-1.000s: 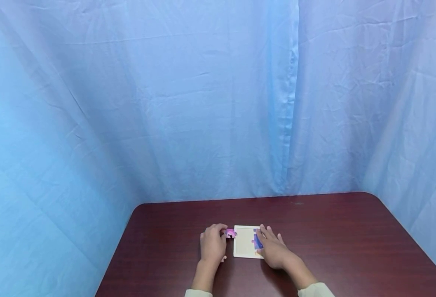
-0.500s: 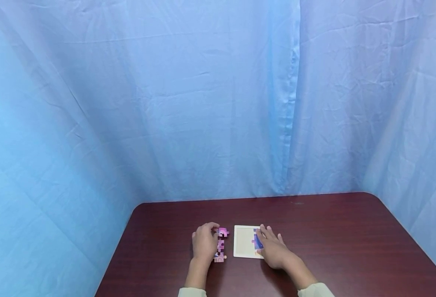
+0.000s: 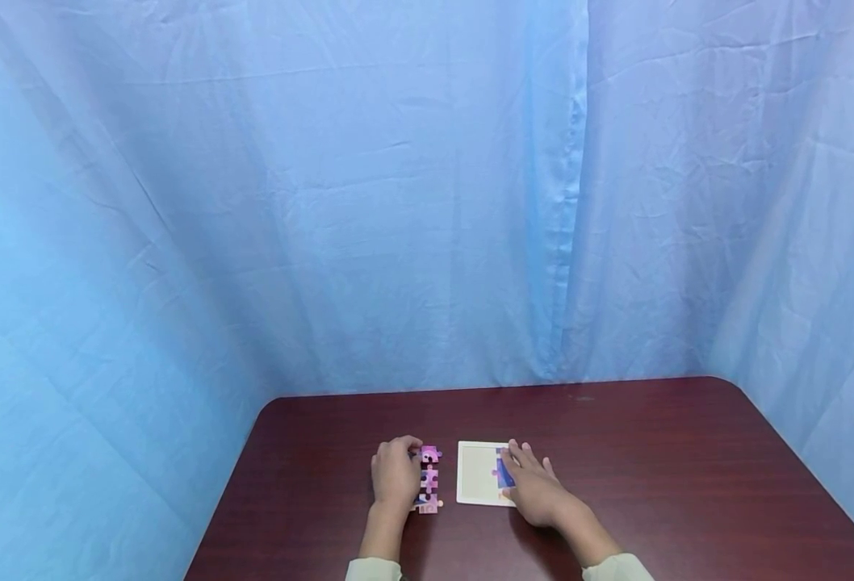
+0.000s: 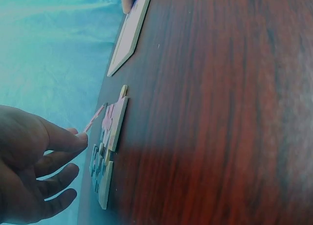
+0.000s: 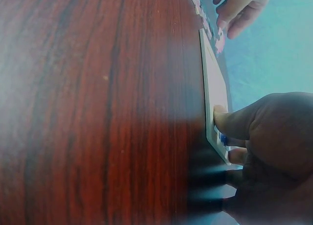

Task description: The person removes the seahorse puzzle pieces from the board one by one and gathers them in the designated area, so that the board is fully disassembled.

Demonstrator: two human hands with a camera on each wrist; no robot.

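My left hand (image 3: 396, 474) pinches a pink jigsaw puzzle piece (image 3: 430, 454) between thumb and forefinger. In the left wrist view the pinched piece (image 4: 94, 118) is tilted, raised just off the table. Below it lie more pink and purple puzzle pieces (image 3: 429, 479), partly hidden by the hand. To their right is a cream puzzle tray (image 3: 459, 476) with purple-blue pieces (image 3: 504, 474) along its right side. My right hand (image 3: 536, 488) rests on that side with fingers spread, covering part of the pieces. Its thumb (image 5: 221, 118) presses near the tray's edge in the right wrist view.
The dark red-brown wooden table (image 3: 674, 468) reaches well past the tray on the right and behind. Light blue curtains (image 3: 427, 202) hang along the table's back and sides. A narrow strip of table separates the loose pieces from the tray.
My left hand has drawn left, away from the tray, carrying the pinched piece from the tray's left edge to above the loose pieces, which now show. The right hand has stayed put.
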